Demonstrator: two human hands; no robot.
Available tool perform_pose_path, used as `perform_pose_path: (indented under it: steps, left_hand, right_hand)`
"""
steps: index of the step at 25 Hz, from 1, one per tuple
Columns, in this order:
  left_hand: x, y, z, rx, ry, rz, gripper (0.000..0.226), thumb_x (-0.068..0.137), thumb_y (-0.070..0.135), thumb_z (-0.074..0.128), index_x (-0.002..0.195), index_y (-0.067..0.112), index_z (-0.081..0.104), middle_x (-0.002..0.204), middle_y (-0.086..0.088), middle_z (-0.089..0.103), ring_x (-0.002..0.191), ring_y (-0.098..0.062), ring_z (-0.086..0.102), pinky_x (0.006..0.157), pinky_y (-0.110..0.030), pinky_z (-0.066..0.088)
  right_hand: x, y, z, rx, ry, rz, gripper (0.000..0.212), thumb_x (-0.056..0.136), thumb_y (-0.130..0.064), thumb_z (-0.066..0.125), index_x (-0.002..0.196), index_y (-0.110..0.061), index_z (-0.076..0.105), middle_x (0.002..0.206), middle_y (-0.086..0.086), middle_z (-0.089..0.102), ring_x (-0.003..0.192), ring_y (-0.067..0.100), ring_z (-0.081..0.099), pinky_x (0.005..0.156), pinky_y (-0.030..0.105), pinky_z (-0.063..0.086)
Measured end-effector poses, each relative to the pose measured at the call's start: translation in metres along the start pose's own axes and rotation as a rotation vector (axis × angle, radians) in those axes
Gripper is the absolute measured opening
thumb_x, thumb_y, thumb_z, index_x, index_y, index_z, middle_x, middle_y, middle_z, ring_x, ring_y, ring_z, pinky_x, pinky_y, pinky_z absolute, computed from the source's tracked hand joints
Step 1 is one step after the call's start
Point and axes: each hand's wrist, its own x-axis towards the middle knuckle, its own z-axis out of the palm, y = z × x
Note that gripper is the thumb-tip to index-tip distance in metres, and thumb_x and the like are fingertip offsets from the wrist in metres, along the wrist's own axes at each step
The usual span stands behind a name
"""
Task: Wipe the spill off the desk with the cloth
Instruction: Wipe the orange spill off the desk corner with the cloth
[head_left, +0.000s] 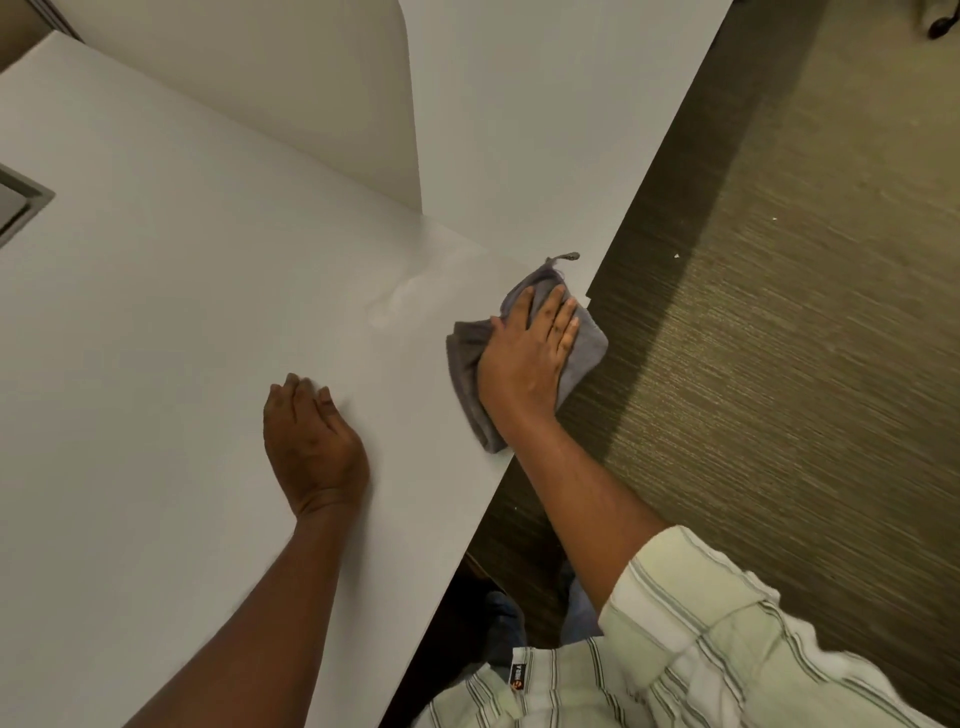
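- The desk (156, 322) is a pale, plain surface that fills the left and centre of the head view; its near edge runs on a diagonal from the upper right to the lower middle.
- The cloth (587, 353) is grey and crumpled, and lies on the desk at that near edge. Its right part hangs a little past the edge, over the carpet (779, 364).
- A small loop or tag on the cloth sticks out at its far corner.
- The right hand (524, 358) lies palm down on the cloth, fingers spread and extended, pressing it flat against the desk. The fingers are not curled around the fabric: the hand is open and holds the cloth by pressure from above.
- The spill (410, 299) shows as a faint, glossy smear on the desk, just left of the cloth and beyond it. The cloth does not cover it.
- The left hand (311, 441) rests on the bare desk, well left of the cloth, fingers loosely bent with the tips on the surface. It grips nothing.
- A white divider panel (332, 104) stands upright on the desk at the far side.
- A grey recessed fitting (21, 202) sits at the left border of the view.
- The right arm wears a striped sleeve (717, 623) rolled up above the forearm.
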Motion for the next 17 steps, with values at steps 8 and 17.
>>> perform_pose_path:
  steps: [8,17]
  left_hand:
    - [0.000,0.001,-0.001,0.024,-0.031,0.002,0.035,0.099,0.015,0.040,0.119,-0.009,0.057,0.130,-0.027,0.057,0.127,-0.043,0.048,0.111,-0.048,0.036]
    - [-0.002,0.002,-0.002,0.020,-0.027,-0.002,0.035,0.100,0.015,0.041,0.121,-0.008,0.057,0.132,-0.026,0.056,0.129,-0.041,0.046,0.113,-0.045,0.032]
  right_hand:
    - [0.044,-0.009,0.004,-0.026,0.021,-0.111,0.050,0.103,-0.026,0.029,0.148,-0.005,0.023,0.156,0.027,0.015,0.145,0.040,0.011,0.120,0.049,0.005]
    - [0.068,-0.058,0.014,0.100,-0.124,-0.602,0.052,0.100,-0.018,0.037,0.148,-0.002,0.024,0.157,0.022,0.019,0.147,0.034,0.010,0.121,0.045,0.004]
